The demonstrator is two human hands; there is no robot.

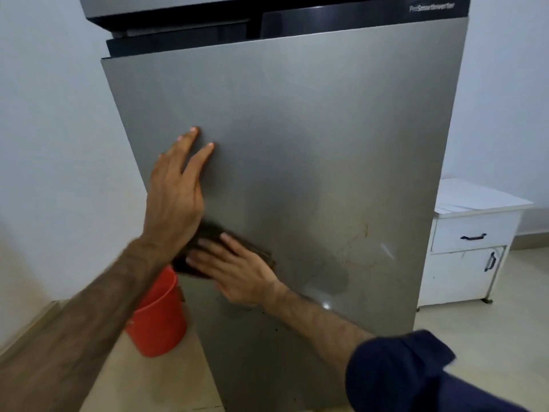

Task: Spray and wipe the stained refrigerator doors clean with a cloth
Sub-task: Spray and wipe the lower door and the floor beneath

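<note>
The grey lower refrigerator door (297, 129) fills the head view, tall and matte. My left hand (175, 188) lies flat on its left side, fingers spread upward, holding nothing. Just below, my right hand (237, 269) presses a dark brown cloth (208, 230) flat against the door near its left edge. Brownish streaks and a wet patch (353, 248) mark the door to the right of the cloth, with dark specks lower down. The upper door (208, 1) shows only at the top edge. No spray bottle is in view.
A red bucket (157, 316) stands on the floor at the fridge's left, close to the wall (44, 144). A white cabinet (469, 248) with dark handles stands to the right of the fridge. Beige floor tiles (475, 337) spread in front.
</note>
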